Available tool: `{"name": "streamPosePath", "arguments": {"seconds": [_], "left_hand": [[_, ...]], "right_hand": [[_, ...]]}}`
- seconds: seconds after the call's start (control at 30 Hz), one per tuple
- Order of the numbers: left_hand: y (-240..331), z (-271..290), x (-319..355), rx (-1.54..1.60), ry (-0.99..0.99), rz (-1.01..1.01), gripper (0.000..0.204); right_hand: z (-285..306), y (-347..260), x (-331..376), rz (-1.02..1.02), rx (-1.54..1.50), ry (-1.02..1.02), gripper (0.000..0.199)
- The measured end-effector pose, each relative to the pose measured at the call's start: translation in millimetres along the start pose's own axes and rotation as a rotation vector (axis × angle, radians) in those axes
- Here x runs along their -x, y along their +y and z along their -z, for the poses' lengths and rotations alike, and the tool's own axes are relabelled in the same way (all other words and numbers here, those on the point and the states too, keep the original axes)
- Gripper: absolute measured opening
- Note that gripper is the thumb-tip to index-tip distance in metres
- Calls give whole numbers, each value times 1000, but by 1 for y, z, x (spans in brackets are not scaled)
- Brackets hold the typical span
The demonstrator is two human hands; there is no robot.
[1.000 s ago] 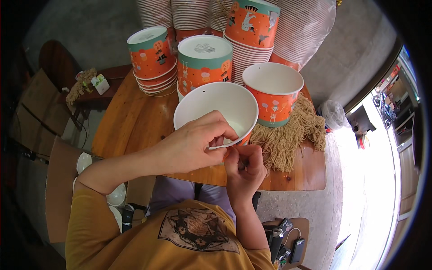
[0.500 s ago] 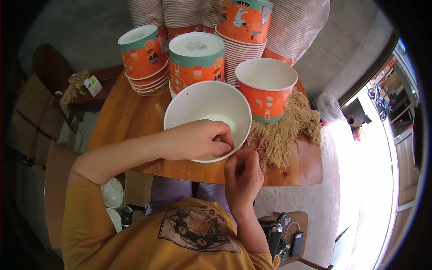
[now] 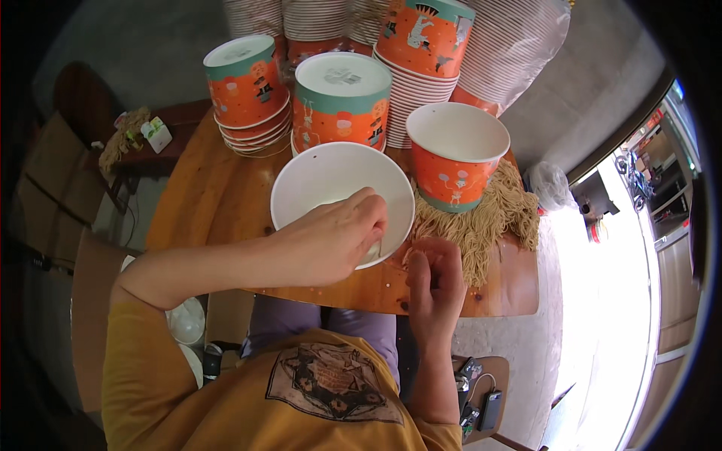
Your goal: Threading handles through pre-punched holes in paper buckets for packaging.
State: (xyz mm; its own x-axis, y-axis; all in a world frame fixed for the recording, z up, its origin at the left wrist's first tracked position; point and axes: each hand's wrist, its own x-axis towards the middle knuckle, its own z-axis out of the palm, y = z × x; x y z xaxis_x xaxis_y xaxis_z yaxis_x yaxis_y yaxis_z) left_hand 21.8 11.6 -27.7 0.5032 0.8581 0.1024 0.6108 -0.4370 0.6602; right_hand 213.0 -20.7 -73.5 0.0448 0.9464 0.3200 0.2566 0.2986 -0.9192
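Note:
A white-lined paper bucket (image 3: 308, 188) stands upright at the middle of the table's near side, its mouth towards me. My left hand (image 3: 342, 229) reaches over its rim from the left, fingers pinched inside the near right wall. By those fingertips shows a short pale cord (image 3: 380, 246). Just outside the rim, on the right, my right hand (image 3: 436, 282) is closed with fingers curled; what it holds, if anything, is too small to make out. Beside it lies a bundle of tan cords (image 3: 481, 244), on which an orange paper bucket (image 3: 455, 177) stands upright.
Upside-down orange and green buckets (image 3: 342, 105) stand in stacks behind, one shorter stack (image 3: 244, 90) at left. Plastic-wrapped bucket stacks (image 3: 515, 45) rise at the back. The wooden table (image 3: 203, 218) ends just before my lap. A stool (image 3: 492, 376) with small devices is at lower right.
My right hand has moved right, away from the bucket's rim. The left hand has shifted slightly, and the pale strand by its fingers now shows. The view has shifted a little.

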Motion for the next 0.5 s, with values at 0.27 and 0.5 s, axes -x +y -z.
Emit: {"name": "streamPosePath", "arguments": {"seconds": [0.27, 0.5], "left_hand": [[-5, 6, -4, 562, -28, 72, 19], [-14, 8, -8, 613, -114, 180, 34]], "right_hand": [[-8, -16, -23, -145, -9, -288, 7], [-15, -12, -26, -273, -444, -253, 10]]}}
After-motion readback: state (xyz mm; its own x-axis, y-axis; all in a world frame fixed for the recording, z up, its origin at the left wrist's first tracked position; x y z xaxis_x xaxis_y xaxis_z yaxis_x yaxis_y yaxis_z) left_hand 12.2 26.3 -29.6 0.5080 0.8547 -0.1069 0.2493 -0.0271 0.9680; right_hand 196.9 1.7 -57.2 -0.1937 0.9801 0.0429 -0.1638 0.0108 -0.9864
